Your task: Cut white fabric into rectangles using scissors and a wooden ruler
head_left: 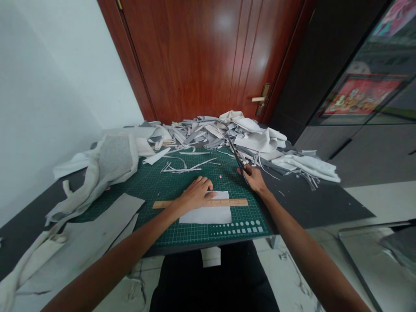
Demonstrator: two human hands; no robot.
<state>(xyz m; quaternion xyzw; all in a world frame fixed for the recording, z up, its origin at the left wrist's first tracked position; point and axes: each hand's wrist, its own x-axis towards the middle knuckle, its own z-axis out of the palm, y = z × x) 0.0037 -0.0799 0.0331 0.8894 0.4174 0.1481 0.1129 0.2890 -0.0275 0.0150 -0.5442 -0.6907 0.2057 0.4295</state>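
L hand (195, 195) pins ruler (165, 204) on fabric (204, 215), R hand (253, 180) w/ scissors (238, 160)

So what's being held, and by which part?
The right hand grips scissors by their handles; the left hand rests flat on a wooden ruler, gripping nothing.

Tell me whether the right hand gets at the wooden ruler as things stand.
Probably yes: the right hand sits just beyond the right end of the wooden ruler, with only green cutting mat between them, though that hand is holding scissors.
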